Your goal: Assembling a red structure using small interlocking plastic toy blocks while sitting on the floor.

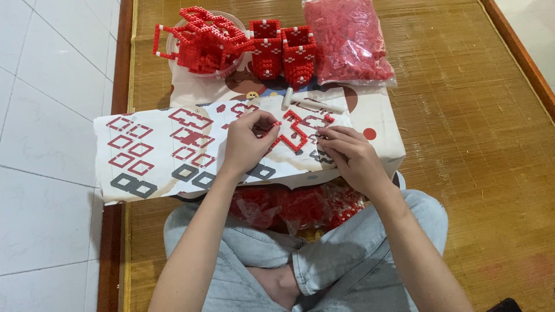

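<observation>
Head view looks down on a person sitting cross-legged in pale jeans (347, 260) at the bottom of the frame, on a brown woven mat (474, 144). Just above the knees, in the lap, sits a clear bag of red bricks (295, 208), partly hidden under a board. Across the middle of the frame lies a white pattern sheet (150, 150) with red and grey square shapes drawn on it. On that sheet, near the middle, rests a flat red brick piece (295, 136) made of zigzag lines. The left hand (245, 144) has its fingers pinched close together on a tiny red brick at the piece's left edge. The right hand (350, 153) has its fingers curled close and presses down on the piece's right side. A little higher up lies a white tool (306, 103). At the top of the frame stand two red block boxes (283, 52) that look built, beside a bowl (199, 69) heaped with red frame parts in the upper left. A big full bag of red bricks (347, 40) sits at the upper right. So some parts look done, the flat piece looks only partly built, and lots of loose bricks are left. White floor tiles (52, 115) fill the left side.
</observation>
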